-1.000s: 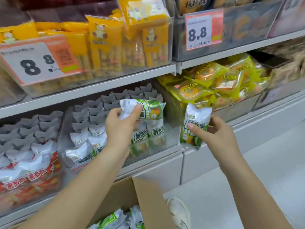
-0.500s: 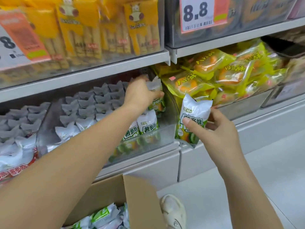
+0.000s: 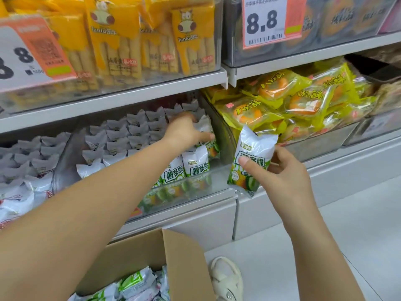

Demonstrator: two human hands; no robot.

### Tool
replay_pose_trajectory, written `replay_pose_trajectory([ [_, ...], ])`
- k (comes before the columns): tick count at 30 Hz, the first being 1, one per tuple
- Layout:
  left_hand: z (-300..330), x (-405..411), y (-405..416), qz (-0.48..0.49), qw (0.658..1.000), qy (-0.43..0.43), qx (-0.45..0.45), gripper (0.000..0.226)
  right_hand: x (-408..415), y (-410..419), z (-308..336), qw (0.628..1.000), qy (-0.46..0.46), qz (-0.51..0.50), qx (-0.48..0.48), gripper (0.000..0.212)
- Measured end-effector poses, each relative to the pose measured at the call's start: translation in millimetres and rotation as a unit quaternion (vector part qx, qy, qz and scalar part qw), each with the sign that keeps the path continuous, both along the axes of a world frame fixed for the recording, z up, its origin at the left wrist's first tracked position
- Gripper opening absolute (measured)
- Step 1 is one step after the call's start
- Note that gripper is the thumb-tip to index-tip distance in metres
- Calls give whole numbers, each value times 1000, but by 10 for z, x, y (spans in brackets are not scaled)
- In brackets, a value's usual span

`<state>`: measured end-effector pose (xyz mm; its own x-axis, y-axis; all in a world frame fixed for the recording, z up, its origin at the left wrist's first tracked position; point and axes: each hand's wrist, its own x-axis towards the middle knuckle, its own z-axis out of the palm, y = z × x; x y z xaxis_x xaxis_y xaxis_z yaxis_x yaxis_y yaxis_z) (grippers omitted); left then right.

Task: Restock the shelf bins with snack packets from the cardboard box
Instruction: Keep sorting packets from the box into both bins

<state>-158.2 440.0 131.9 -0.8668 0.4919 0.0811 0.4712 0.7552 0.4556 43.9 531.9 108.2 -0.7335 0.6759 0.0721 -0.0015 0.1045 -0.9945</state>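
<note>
My left hand [image 3: 184, 132] reaches into the clear shelf bin [image 3: 208, 185] and holds a white and green snack packet [image 3: 206, 127] at the right end of the back rows. Rows of the same packets [image 3: 134, 131] stand upright in that bin. In front of the bin's right edge my right hand [image 3: 280, 174] grips another white and green packet [image 3: 252, 161] upright, thumb across its front. The open cardboard box [image 3: 184, 253] sits on the floor below, with several more packets [image 3: 134, 285] inside.
A neighbouring bin to the left holds white and red packets [image 3: 19, 192]. The bin to the right holds yellow packets [image 3: 288, 98]. The shelf above carries yellow biscuit-stick packs [image 3: 112, 40] and price tags [image 3: 271, 20]. A shoe [image 3: 226, 279] stands on the pale floor beside the box.
My left hand has carried its packet from the bin's front up and back to the right rear of the bin. My right hand has kept its packet nearly still beside the bin.
</note>
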Motion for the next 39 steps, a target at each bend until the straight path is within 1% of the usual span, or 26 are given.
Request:
replay_pose_trajectory([
  [2,-35,17,64,-42,995,18,-88,57,1,13,-4,1000,0,3,0,33],
  [4,-96,27,138,-63,986,35,-152,54,2,16,-1,1000,1,4,1,32],
  [5,-98,31,163,-62,983,26,-169,50,1,17,-1,1000,2,4,-1,31],
  [6,-94,12,178,-62,985,9,-160,44,-3,20,-2,1000,3,6,-3,31],
  [7,-67,4,171,-58,991,-10,-118,38,-5,26,-6,1000,3,9,-3,33],
  [8,-26,20,147,-51,998,-21,-37,30,-14,31,-13,1000,1,12,-3,37],
  [9,43,93,101,-43,996,-35,74,24,-21,35,-17,1000,-2,15,-2,41],
  [10,115,199,44,-51,980,-63,181,21,-38,36,-17,1000,-1,18,-1,45],
  [11,210,367,-35,-89,959,-112,246,20,-59,32,-14,1000,4,22,-1,48],
  [12,274,530,-114,-144,941,-170,256,21,-79,18,-7,1000,12,28,-1,50],
  [13,318,695,-198,-193,928,-220,231,27,-103,-1,-6,999,19,37,4,53],
  [14,308,796,-267,-225,924,-241,195,36,-119,-25,1,999,22,46,12,55],
  [16,261,891,-371,-230,929,-226,184,44,-124,-81,25,996,12,73,47,51],
  [19,211,835,-501,-167,936,-193,241,39,-108,-155,45,985,-18,107,136,52],
  [20,193,785,-540,-132,938,-177,266,42,-113,-159,39,977,-42,102,182,53],
  [21,185,740,-574,-90,932,-171,306,42,-116,-155,20,964,-79,95,234,57],
  [22,159,689,-592,-47,916,-174,358,37,-119,-146,-4,948,-123,90,278,62],
  [23,144,670,-588,-12,892,-195,409,30,-120,-135,-37,933,-162,93,306,66],
  [24,123,657,-559,9,872,-216,440,29,-118,-122,-68,924,-188,105,316,70],
  [25,97,661,-520,22,863,-230,450,34,-115,-116,-88,920,-201,121,313,73],
  [27,-1,672,-440,29,878,-209,430,40,-112,-125,-106,917,-210,145,305,78],
  [30,-46,684,-394,31,926,-107,360,45,-129,-147,-103,911,-220,157,312,80],
  [33,15,639,-439,20,944,-33,327,28,-141,-147,-132,908,-219,163,318,79],
  [36,52,637,-526,11,952,-30,306,25,-144,-124,-141,908,-216,164,321,78],
  [37,46,648,-534,0,959,-29,283,24,-146,-121,-134,908,-214,162,321,78],
  [39,31,667,-471,-23,978,6,209,23,-144,-123,-124,909,-213,157,321,78],
])
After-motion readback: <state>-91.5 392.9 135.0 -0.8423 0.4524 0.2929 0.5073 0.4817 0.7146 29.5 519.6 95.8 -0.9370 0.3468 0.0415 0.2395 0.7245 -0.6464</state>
